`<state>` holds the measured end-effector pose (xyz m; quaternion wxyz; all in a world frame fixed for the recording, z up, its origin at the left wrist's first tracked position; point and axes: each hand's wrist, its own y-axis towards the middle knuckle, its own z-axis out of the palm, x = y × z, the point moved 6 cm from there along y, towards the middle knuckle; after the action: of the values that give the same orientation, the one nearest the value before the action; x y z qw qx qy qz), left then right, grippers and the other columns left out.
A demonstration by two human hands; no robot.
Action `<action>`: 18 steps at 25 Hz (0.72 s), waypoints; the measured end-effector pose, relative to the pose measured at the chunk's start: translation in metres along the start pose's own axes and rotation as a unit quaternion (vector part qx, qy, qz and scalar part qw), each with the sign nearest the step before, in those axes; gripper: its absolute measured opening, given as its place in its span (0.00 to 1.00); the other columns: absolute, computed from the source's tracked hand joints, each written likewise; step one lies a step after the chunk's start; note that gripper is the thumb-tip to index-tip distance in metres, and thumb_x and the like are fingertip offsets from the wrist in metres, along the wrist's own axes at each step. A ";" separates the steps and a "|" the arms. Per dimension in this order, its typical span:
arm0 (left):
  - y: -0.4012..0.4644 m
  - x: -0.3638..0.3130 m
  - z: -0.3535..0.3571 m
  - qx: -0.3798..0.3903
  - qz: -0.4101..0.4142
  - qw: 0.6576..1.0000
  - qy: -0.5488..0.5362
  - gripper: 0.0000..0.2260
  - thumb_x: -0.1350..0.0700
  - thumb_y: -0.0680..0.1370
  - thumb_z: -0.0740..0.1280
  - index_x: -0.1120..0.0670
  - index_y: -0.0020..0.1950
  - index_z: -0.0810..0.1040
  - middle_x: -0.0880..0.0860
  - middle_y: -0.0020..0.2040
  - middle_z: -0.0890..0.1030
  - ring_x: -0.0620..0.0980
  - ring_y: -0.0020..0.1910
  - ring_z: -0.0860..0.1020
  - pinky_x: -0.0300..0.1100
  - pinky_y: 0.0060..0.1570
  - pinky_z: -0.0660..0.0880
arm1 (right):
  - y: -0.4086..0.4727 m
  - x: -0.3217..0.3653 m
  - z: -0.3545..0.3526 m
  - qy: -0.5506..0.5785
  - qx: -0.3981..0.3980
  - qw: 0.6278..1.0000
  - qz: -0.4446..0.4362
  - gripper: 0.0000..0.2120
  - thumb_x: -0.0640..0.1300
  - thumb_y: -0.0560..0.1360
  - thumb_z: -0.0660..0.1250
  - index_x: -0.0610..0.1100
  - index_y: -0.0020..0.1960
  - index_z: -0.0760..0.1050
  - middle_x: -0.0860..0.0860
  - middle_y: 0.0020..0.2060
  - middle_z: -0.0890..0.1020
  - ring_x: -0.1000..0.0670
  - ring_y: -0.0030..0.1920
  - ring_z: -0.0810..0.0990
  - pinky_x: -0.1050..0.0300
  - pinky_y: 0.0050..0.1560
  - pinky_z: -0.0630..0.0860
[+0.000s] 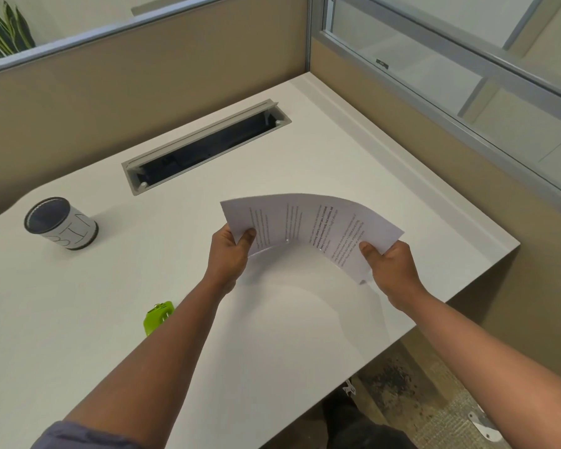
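Note:
A printed sheet of paper (308,222) arches upward above the white desk (110,286), bowed between both hands. My left hand (229,254) pinches its left end, thumb on top of the page. My right hand (391,270) pinches the right end the same way. The text runs across the sheet, and two small staples or holes show near its near edge. The sheet casts a curved shadow on the desk below.
A cup-shaped holder (60,223) with a dark rim and handwriting lies on its side at the left. A green stapler-like object (157,317) peeks out beside my left forearm. An open cable tray (208,147) is set into the desk. Partition walls (143,76) enclose the back and right.

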<state>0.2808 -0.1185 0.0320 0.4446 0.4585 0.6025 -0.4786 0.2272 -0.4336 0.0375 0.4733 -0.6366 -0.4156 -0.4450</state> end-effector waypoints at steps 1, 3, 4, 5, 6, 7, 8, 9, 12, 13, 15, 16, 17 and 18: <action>0.002 -0.005 0.000 -0.001 0.006 1.000 0.015 0.11 0.60 0.82 0.66 0.43 0.55 0.81 0.38 0.50 0.85 0.38 0.50 0.83 0.39 0.50 0.77 | 0.001 0.001 -0.002 0.002 0.003 1.000 0.000 0.09 0.42 0.80 0.67 0.57 0.52 0.79 0.61 0.45 0.86 0.59 0.47 0.84 0.65 0.35 0.81; 0.009 -0.021 0.000 0.005 0.024 0.998 0.055 0.14 0.59 0.82 0.66 0.39 0.51 0.81 0.36 0.47 0.85 0.35 0.46 0.82 0.39 0.46 0.77 | 0.005 0.007 -0.008 0.013 0.008 1.000 -0.005 0.10 0.41 0.79 0.68 0.56 0.53 0.79 0.61 0.47 0.86 0.57 0.49 0.85 0.62 0.41 0.83; 0.013 -0.032 0.001 0.013 0.035 0.996 0.083 0.16 0.59 0.82 0.65 0.36 0.48 0.81 0.34 0.46 0.84 0.34 0.44 0.81 0.38 0.43 0.76 | 0.008 0.010 -0.014 0.023 0.002 1.000 -0.007 0.11 0.40 0.78 0.70 0.56 0.55 0.78 0.59 0.49 0.86 0.54 0.51 0.85 0.59 0.44 0.84; 0.018 -0.042 0.003 0.024 0.047 0.992 0.113 0.17 0.58 0.82 0.64 0.34 0.46 0.81 0.34 0.45 0.83 0.34 0.42 0.80 0.37 0.40 0.76 | 0.011 0.014 -0.020 0.033 -0.009 0.999 -0.008 0.13 0.40 0.77 0.72 0.54 0.58 0.76 0.56 0.52 0.85 0.52 0.53 0.85 0.58 0.46 0.84; 0.022 -0.052 0.006 0.034 0.058 0.988 0.141 0.17 0.58 0.82 0.64 0.34 0.45 0.80 0.34 0.44 0.83 0.36 0.42 0.81 0.36 0.38 0.76 | 0.013 0.018 -0.027 0.029 -0.024 0.999 -0.012 0.19 0.41 0.76 0.73 0.53 0.64 0.73 0.54 0.56 0.83 0.51 0.56 0.83 0.56 0.49 0.83; 0.027 -0.060 0.011 0.046 0.068 0.983 0.166 0.16 0.57 0.82 0.63 0.36 0.45 0.80 0.36 0.45 0.83 0.38 0.43 0.81 0.37 0.37 0.76 | 0.014 0.024 -0.035 0.002 -0.044 0.999 -0.025 0.28 0.42 0.76 0.74 0.54 0.71 0.67 0.52 0.64 0.79 0.50 0.61 0.81 0.54 0.54 0.82; 0.032 -0.068 0.015 0.059 0.074 0.978 0.187 0.15 0.57 0.82 0.62 0.37 0.45 0.80 0.37 0.45 0.82 0.41 0.43 0.80 0.38 0.36 0.77 | 0.016 0.031 -0.042 -0.049 -0.067 0.995 -0.047 0.35 0.43 0.76 0.74 0.55 0.76 0.60 0.51 0.71 0.72 0.50 0.67 0.76 0.51 0.62 0.77; 0.037 -0.074 0.021 0.074 0.078 0.973 0.206 0.14 0.56 0.82 0.62 0.38 0.45 0.79 0.37 0.45 0.82 0.42 0.44 0.80 0.38 0.35 0.77 | 0.018 0.040 -0.047 -0.115 -0.085 0.987 -0.076 0.39 0.45 0.76 0.73 0.55 0.79 0.54 0.51 0.76 0.64 0.49 0.73 0.68 0.50 0.69 0.70; 0.051 -0.087 0.041 0.119 0.086 0.956 0.253 0.13 0.56 0.83 0.61 0.39 0.49 0.81 0.37 0.47 0.82 0.41 0.44 0.79 0.36 0.34 0.74 | 0.030 0.067 -0.045 -0.277 -0.078 0.943 -0.165 0.36 0.47 0.78 0.70 0.51 0.80 0.55 0.51 0.79 0.61 0.50 0.78 0.60 0.46 0.76 0.60; 0.055 -0.088 0.047 0.133 0.084 0.951 0.265 0.12 0.56 0.83 0.61 0.41 0.52 0.82 0.40 0.49 0.83 0.41 0.45 0.79 0.37 0.35 0.73 | 0.036 0.070 -0.041 -0.288 -0.054 0.942 -0.165 0.33 0.47 0.79 0.69 0.49 0.79 0.59 0.50 0.77 0.65 0.50 0.76 0.63 0.47 0.75 0.62; 0.062 -0.090 0.059 0.152 0.081 0.942 0.287 0.11 0.55 0.83 0.61 0.44 0.57 0.83 0.43 0.52 0.83 0.44 0.46 0.79 0.40 0.38 0.73 | 0.049 0.071 -0.035 -0.277 -0.009 0.951 -0.135 0.26 0.46 0.80 0.67 0.48 0.76 0.66 0.51 0.71 0.74 0.51 0.71 0.71 0.55 0.69 0.67; 0.064 -0.091 0.064 0.159 0.080 0.939 0.295 0.11 0.55 0.83 0.62 0.45 0.58 0.83 0.44 0.53 0.84 0.45 0.46 0.80 0.41 0.40 0.73 | 0.054 0.069 -0.034 -0.268 0.005 0.956 -0.122 0.22 0.45 0.80 0.67 0.49 0.73 0.70 0.51 0.67 0.78 0.52 0.67 0.75 0.59 0.65 0.69; 0.067 -0.091 0.067 0.162 0.081 0.936 0.302 0.11 0.55 0.83 0.62 0.46 0.58 0.83 0.44 0.53 0.84 0.47 0.47 0.80 0.41 0.41 0.73 | 0.059 0.068 -0.033 -0.256 0.014 0.960 -0.111 0.17 0.44 0.81 0.66 0.50 0.69 0.74 0.52 0.62 0.82 0.52 0.63 0.79 0.60 0.60 0.72; 0.071 -0.092 0.070 0.163 0.083 0.934 0.307 0.11 0.56 0.83 0.62 0.47 0.58 0.83 0.45 0.53 0.84 0.48 0.48 0.81 0.42 0.43 0.73 | 0.064 0.066 -0.034 -0.242 0.018 0.965 -0.103 0.12 0.43 0.81 0.65 0.51 0.63 0.78 0.53 0.56 0.84 0.52 0.57 0.82 0.57 0.56 0.76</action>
<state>0.3736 -0.1909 0.0990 0.1953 0.6977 0.5832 -0.3674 0.2991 -0.4728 0.0914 0.3215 -0.6706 -0.5891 -0.3162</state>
